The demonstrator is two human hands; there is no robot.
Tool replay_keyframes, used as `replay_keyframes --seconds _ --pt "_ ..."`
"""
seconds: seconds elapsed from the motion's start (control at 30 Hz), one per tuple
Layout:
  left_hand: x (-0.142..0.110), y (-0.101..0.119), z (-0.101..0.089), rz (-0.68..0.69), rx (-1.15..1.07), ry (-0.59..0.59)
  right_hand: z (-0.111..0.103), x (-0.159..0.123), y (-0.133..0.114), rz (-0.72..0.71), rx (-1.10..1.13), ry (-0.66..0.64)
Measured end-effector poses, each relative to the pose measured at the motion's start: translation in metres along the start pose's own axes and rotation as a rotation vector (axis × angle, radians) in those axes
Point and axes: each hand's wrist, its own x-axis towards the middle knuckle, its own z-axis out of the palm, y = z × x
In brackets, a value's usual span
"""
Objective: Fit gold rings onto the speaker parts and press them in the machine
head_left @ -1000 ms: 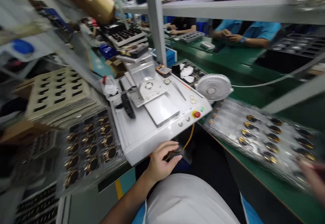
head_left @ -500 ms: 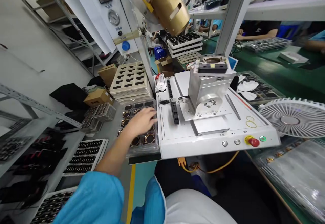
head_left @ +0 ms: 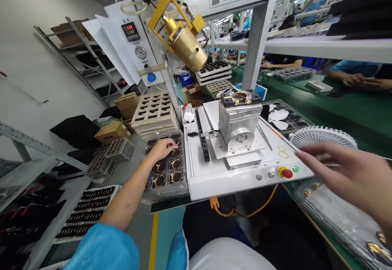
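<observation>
Far left of the left fingers: a cardboard box (head_left: 112, 131), two wire racks of small parts (head_left: 114, 149), and a white tray with rows of black slots (head_left: 87, 209) lower down
Behind the left fingers: a stack of beige slotted trays (head_left: 154, 113), about a dozen layers of moulded card or plastic, with a four-by-five grid of dark pockets showing on top
Left hand (head_left: 162, 149): fingers (head_left: 170, 143) half curled, tips down on the parts; too small to tell whether they pinch one
Under the left fingers: a clear plastic tray (head_left: 165, 172) on the bench, with at least six gold-rimmed black rings (head_left: 176, 176) showing in its pockets and more hidden by the hand
Just right of the left fingers: a white machine base (head_left: 196, 184) with a black slotted strip (head_left: 202, 135)
Between the hands: an aluminium fixture block (head_left: 237, 129) on the base, a brass cylinder head (head_left: 180, 47) above it, two yellow rubber rings (head_left: 283, 151), and a red stop button (head_left: 287, 173)
Right hand (head_left: 346, 168): blurred, fingers (head_left: 318, 151) spread nearly flat, open and holding nothing, in the air over the machine's corner
Under the right fingers: a white plastic fan (head_left: 321, 137), just behind them, and a second clear tray of gold-rimmed parts (head_left: 337, 221) lower right
</observation>
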Motion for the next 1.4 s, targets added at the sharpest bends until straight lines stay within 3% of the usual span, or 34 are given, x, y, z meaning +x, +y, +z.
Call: replay_keyframes --seconds 0.17,0.27,0.4,0.5,0.6,0.67,0.73,0.87,1.0,1.1,1.27,1.4 --pt "-0.01 0.043 -0.014 0.076 -0.091 0.154 0.028 0.12 -0.054 -0.389 0.096 0.088" --pt "-0.017 0.077 -0.017 0.189 -0.186 0.255 0.044 0.182 -0.061 -0.479 0.077 -0.099" --pt "-0.015 0.116 -0.023 0.392 -0.277 0.374 0.044 0.222 -0.06 -0.475 0.119 -0.427" --pt "0.002 0.141 -0.034 0.527 -0.28 0.441 0.038 0.225 -0.063 -0.474 0.196 -0.411" --pt "0.034 0.169 -0.042 0.608 -0.259 0.507 0.035 0.211 -0.065 -0.394 0.329 -0.21" --pt "0.061 0.189 -0.043 0.637 -0.25 0.491 0.034 0.195 -0.064 -0.332 0.429 -0.063" --pt "0.088 0.21 -0.042 0.667 -0.237 0.413 0.032 0.176 -0.06 -0.284 0.518 0.023" --pt "0.123 0.242 -0.039 0.667 -0.175 0.254 0.021 0.124 -0.045 -0.16 0.619 0.053" --pt "0.123 0.252 -0.04 0.61 -0.113 0.134 0.009 0.057 -0.014 0.012 0.623 0.019" --pt "0.113 0.248 -0.037 0.662 -0.046 0.104 0.016 0.001 0.025 0.222 0.619 -0.041" --pt "0.107 0.237 -0.027 0.696 0.029 0.109 0.063 -0.079 0.085 0.582 0.483 -0.19" --pt "0.088 0.23 -0.024 0.678 -0.074 0.153 0.095 -0.104 0.095 0.561 0.251 -0.329"
